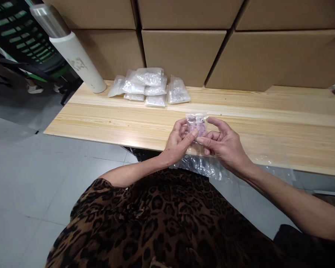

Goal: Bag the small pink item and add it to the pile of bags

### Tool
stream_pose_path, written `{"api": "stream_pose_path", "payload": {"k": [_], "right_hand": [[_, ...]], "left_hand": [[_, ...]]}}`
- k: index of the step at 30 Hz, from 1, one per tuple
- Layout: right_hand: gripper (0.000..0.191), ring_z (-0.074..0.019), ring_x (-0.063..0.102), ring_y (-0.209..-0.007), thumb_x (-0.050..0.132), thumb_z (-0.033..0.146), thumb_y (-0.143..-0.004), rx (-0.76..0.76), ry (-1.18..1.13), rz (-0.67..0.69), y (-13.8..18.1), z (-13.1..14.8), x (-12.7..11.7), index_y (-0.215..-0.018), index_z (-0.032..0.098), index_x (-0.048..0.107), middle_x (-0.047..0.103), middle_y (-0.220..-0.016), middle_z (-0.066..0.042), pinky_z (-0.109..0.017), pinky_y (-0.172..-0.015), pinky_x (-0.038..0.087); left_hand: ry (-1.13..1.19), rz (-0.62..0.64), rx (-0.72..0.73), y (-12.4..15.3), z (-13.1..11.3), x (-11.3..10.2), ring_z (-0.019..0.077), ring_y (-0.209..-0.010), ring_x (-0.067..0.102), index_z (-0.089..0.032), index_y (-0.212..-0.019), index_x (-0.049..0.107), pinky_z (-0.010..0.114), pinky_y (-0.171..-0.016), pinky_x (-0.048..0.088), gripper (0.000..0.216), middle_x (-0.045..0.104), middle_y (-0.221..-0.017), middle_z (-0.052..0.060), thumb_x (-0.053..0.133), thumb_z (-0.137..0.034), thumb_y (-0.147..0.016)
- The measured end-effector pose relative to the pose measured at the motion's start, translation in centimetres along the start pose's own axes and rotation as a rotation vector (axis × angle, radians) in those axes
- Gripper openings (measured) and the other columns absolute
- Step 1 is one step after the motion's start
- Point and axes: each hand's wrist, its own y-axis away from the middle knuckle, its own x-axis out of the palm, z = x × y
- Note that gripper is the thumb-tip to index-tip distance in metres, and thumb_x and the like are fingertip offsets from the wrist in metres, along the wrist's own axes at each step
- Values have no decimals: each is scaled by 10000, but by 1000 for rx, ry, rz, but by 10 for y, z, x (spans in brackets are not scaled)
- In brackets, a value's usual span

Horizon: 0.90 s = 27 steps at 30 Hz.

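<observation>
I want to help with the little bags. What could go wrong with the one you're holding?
The small clear bag with pink bits hangs only between fingertips of the left hand and right hand, so it might slip down. It is near the table edge, so it could land on the floor.

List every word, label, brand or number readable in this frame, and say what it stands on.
No text can be read.
Tall white cylindrical flask with a silver cap: a faint grey mark, too blurred to read.
Small clear plastic bag of pink pieces, held by left hand and right hand: no print visible.
Brown cardboard boxes: plain.
</observation>
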Motion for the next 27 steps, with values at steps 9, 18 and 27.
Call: {"api": "stream_pose_path", "payload": {"k": [9,18,27], "right_hand": [[455,-136,589,-789,905,610,-795,-103,171,80,-6,3,-20,-1027,236,792,695,-902,-16,-280,-678,460],[547,-81,383,-527,989,617,-659,111,22,-24,-11,0,-29,-705,221,615,515,-609,36,-238,-464,320],[632,-54,379,-408,1051,536,-603,298,53,-171,-27,-14,-52,-608,222,503,481,-528,41,-213,-337,278]], "left_hand": [[14,61,-51,3,-1,-7,211,-1095,734,-214,-1339,478,416,-1019,581,583,745,-1201,99,776,-491,-923],[-497,179,6,-7,-25,-34,254,-1077,679,-189,-1393,572,443,-968,570,626,690,-1229,147,576,-680,-1003],[-1364,131,-6,-40,-37,-69,314,-1053,597,-171,-987,632,519,-1060,510,412,624,-1076,128,700,-569,-903]]}}
